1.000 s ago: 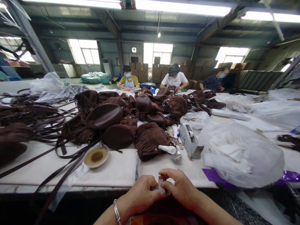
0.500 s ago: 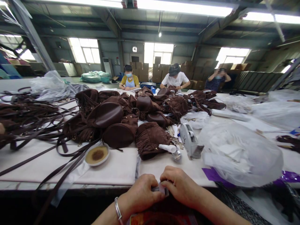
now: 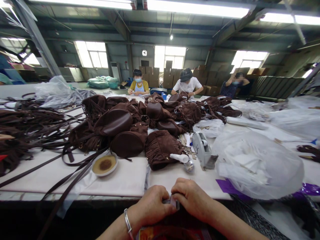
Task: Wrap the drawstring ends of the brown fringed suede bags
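No writing, label, brand or number can be read on anything here

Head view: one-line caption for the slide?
Left hand and right hand pinch a small piece at the table edge, facing brown bags, a dish and a tape dispenser.

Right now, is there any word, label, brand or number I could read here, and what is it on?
No text can be read.
The cardboard boxes at the back: markings too small.
The round wall clock: numerals too small.
The small pale piece pinched by the left hand and right hand: blurred, nothing legible.
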Action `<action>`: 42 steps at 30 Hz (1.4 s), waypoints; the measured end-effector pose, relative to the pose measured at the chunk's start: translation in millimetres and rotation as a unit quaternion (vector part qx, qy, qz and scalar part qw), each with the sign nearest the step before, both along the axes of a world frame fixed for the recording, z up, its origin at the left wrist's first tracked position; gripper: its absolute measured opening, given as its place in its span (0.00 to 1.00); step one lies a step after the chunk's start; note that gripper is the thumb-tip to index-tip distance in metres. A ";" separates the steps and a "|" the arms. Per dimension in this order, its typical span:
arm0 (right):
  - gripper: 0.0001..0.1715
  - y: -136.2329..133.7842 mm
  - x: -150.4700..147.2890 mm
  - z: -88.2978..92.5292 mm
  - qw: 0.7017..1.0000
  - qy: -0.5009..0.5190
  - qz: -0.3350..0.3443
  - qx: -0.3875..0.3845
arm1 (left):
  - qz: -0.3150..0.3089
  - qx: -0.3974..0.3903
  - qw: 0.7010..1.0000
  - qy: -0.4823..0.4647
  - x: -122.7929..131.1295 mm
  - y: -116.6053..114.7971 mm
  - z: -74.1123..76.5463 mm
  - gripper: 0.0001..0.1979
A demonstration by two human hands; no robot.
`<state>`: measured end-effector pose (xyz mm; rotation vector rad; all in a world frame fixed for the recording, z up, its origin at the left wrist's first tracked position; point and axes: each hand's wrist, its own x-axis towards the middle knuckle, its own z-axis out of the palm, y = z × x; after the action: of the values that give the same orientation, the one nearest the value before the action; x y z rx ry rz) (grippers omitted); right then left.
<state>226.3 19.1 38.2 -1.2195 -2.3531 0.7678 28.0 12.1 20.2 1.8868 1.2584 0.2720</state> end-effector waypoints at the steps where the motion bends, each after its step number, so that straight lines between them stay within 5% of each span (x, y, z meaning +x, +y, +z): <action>1: 0.12 0.0 0.2 -1.3 1.000 -0.002 0.003 0.006 | 0.002 0.003 1.000 0.005 0.8 -0.3 0.0 0.11; 11: 0.11 -9.1 -3.6 -28.8 0.960 -0.070 0.067 0.262 | 0.033 -0.004 0.999 -0.014 2.7 1.9 3.9 0.18; 15: 0.11 -9.8 2.8 -13.0 0.979 -0.010 0.121 0.165 | 0.037 -0.006 0.999 -0.016 0.6 2.4 5.3 0.22; 19: 0.12 -4.9 5.8 4.5 0.994 0.063 0.090 0.011 | 0.037 -0.021 0.999 -0.023 0.8 1.7 1.7 0.20; 24: 0.13 3.5 0.4 3.4 0.992 0.095 0.033 -0.079 | 0.034 -0.028 0.999 -0.032 1.5 0.9 -1.6 0.15; 42: 0.07 1.9 -4.0 -5.8 0.999 -0.036 0.020 -0.022 | 0.013 0.020 1.000 0.008 3.1 -0.8 2.6 0.15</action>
<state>222.3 21.0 32.3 -1.2417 -2.4374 0.8044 31.2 11.3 22.8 1.9118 1.2980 0.2984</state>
